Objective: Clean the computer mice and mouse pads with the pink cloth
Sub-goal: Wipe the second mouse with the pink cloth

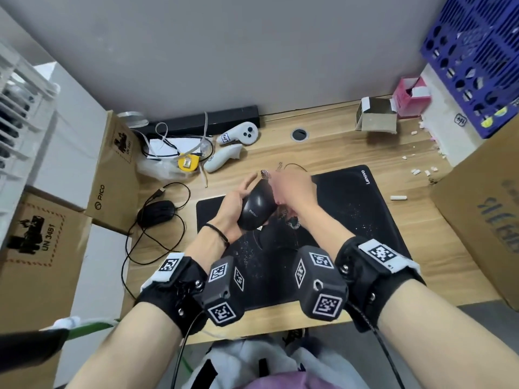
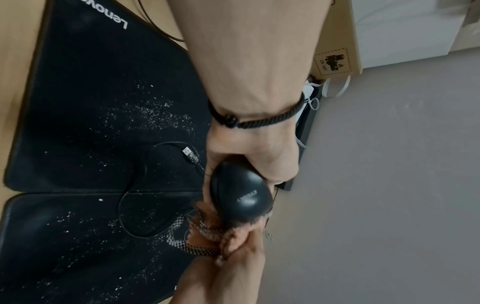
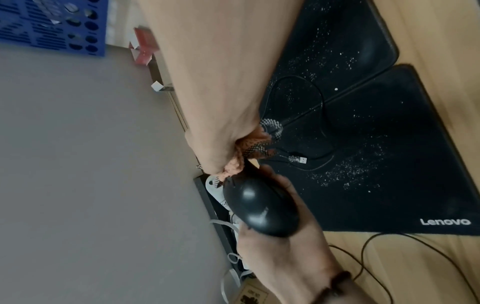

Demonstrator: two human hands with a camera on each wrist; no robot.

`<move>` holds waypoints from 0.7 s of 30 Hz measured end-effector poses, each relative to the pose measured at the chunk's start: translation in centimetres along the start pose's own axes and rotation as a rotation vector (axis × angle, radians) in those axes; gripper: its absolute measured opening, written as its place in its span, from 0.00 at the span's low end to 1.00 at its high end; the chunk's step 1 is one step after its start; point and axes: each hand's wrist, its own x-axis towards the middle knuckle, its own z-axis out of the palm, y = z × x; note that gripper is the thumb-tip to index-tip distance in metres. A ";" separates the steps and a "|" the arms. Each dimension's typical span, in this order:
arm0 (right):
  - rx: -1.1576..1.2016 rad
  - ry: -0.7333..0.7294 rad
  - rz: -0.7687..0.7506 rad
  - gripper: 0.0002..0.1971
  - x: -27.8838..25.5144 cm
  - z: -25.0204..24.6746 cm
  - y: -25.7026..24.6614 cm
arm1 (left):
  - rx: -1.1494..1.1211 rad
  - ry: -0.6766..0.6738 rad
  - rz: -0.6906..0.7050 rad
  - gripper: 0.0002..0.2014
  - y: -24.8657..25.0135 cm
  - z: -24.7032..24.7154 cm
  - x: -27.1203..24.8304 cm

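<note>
desk clutter: boxes, second mouse

Wooden bench, light grain, grommet hole far centre. Two black mouse pads lie edge to edge: Lenovo pad on the right, second pad to its left and nearer; both dusted with white specks. A loose cable with USB plug lies across them. Left of the pads: wired black mouse, cable looping. Far left: two white controllers, yellow tape measure. Far right: open small carton, pink box; white crumbs scattered right
</note>
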 end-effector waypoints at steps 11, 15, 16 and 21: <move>-0.064 -0.030 0.021 0.08 0.2 0.5 -0.2 | 0.080 0.013 0.073 0.19 0.2 0.7 -0.4; -0.015 -0.034 -0.040 0.08 0.1 0.0 -0.7 | 0.056 0.047 0.066 0.25 0.4 0.8 0.2; -0.027 -0.065 -0.056 0.07 -0.2 0.2 -0.9 | 0.040 0.113 0.049 0.23 0.6 1.1 0.2; -0.238 -0.277 -0.135 0.07 -1.5 0.8 -0.7 | -0.023 0.254 0.003 0.18 0.8 0.9 0.9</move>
